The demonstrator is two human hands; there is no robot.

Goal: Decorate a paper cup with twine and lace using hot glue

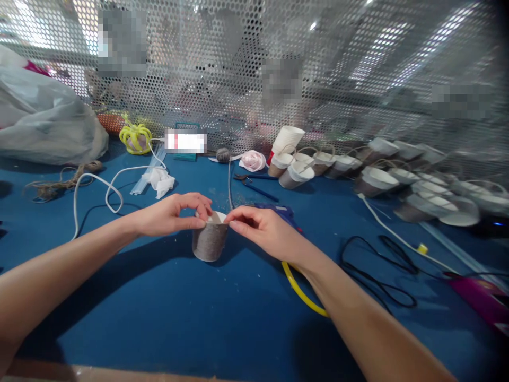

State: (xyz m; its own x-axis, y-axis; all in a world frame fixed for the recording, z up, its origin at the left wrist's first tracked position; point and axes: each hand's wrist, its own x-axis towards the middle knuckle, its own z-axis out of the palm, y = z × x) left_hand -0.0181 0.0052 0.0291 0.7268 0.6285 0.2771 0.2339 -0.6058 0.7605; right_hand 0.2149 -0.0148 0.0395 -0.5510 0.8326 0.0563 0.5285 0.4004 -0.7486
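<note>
A small paper cup (209, 243) wrapped in grey-brown cord stands in front of me on the blue table, its white inside partly showing. My left hand (181, 212) pinches the cup's rim on the left side, thumb outside and fingertips at the edge. On the right side of the rim, my right hand (260, 225) pinches the edge between thumb and forefinger. A grey cord (229, 185) runs from behind the cup back to a small ball of grey cord (223, 155). Partly hidden behind my right hand lies a blue tool (283, 213), perhaps a glue gun.
Several cord-wrapped cups with handles (376, 180) crowd the back right, beside stacked white cups (288, 139). Pliers (254, 183), a pink fabric flower (253, 160) and clear glue sticks (149, 170) lie behind. A black cable (382, 265) loops at right; a plastic bag (47, 116) sits left.
</note>
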